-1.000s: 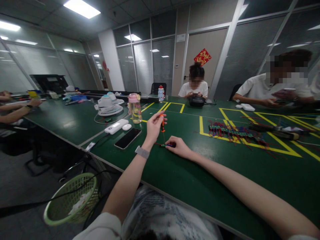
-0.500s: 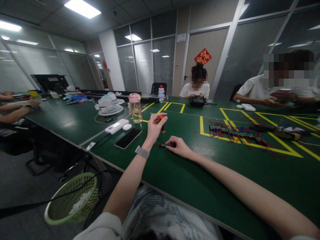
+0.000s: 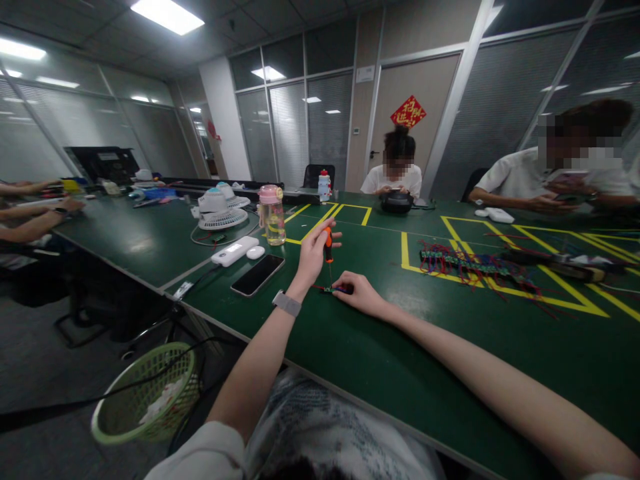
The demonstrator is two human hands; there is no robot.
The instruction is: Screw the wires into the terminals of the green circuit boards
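An orange and black screwdriver (image 3: pixel 329 248) stands nearly upright, its thin shaft pointing down at a small green circuit board (image 3: pixel 327 290) on the table. My left hand (image 3: pixel 313 252) is at the handle, which rests along the inside of the hand with the fingers stretched past it. Closed in a pinch, my right hand (image 3: pixel 357 293) grips the board's right end and its wires against the table. Red wire sticks out on the board's left side. Where exactly the screwdriver's tip touches is too small to make out.
A black phone (image 3: pixel 257 275), a white power strip (image 3: pixel 235 251) and a pink-lided bottle (image 3: pixel 272 217) lie or stand to the left. Wired circuit boards (image 3: pixel 470 262) form a row at right. Several people sit around the table. A green basket (image 3: pixel 145 393) is on the floor.
My left hand's fingers have straightened from a pinch near the top of the screwdriver's handle, showing more of it. My right hand stays on the board.
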